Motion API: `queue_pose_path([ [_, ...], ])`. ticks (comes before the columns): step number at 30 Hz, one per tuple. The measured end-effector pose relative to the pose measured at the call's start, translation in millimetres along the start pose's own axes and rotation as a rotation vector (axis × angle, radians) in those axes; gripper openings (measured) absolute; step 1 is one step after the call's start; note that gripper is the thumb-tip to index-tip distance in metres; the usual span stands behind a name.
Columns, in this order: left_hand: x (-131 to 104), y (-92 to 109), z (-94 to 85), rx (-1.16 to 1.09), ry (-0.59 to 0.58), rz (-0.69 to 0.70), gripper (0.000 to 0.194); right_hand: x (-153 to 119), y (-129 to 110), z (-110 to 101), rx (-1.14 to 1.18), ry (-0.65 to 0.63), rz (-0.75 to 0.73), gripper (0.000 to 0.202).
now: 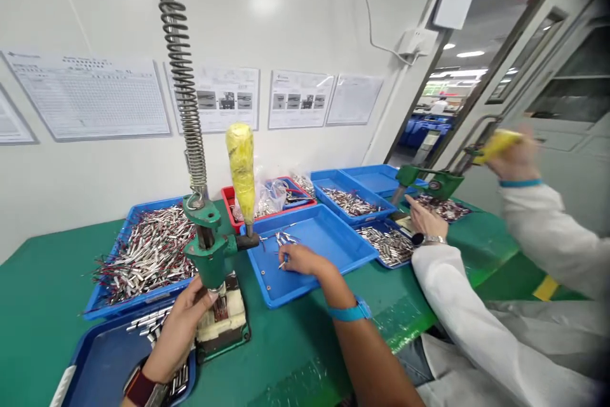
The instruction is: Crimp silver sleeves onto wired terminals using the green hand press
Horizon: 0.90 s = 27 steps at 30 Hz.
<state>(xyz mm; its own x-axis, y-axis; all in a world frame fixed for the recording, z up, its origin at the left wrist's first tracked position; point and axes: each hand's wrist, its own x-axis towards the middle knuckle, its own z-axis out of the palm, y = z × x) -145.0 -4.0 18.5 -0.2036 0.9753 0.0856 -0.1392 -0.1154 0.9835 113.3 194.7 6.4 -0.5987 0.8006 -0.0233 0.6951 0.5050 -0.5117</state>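
Note:
My left hand (178, 321), a watch on its wrist, is closed at the base of a green hand press (212, 261). Thumb and forefinger meet at the pale fixture (222, 315) under the ram; what they pinch is hidden. The yellow-wrapped lever (241, 169) stands upright. Over the blue tray (328, 235) to its right, my right hand (301, 260), with a blue wristband, pinches a small silver cylinder (283, 264). A few similar silver parts with thin wires (284, 239) lie behind those fingers.
A blue tray (90, 305) heaped with wired silver cylinders (152, 248) stands left, a darker tray (90, 362) before it. A red tray (229, 204) holds bags behind. At right, a co-worker's hand (429, 223) is near another green press (429, 181); the other grips its yellow lever.

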Motion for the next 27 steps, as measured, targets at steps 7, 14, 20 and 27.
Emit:
queue_pose_path([
  [7,21,14,-17.9,-0.092,0.122,0.063,0.028,7,-1,5,0.073,0.133,-0.127,0.013],
  [14,-10,49,-93.6,0.842,0.233,0.146,0.022,-25,-46,3,0.762,0.281,-0.029,0.043],
  [20,-29,25,-112.0,1.243,-0.024,-0.056,0.018,-57,-90,40,0.945,0.271,-0.026,0.044],
  [27,-31,27,-116.9,1.284,-0.014,-0.063,0.025,-75,-129,83,0.911,0.169,-0.092,0.041],
])
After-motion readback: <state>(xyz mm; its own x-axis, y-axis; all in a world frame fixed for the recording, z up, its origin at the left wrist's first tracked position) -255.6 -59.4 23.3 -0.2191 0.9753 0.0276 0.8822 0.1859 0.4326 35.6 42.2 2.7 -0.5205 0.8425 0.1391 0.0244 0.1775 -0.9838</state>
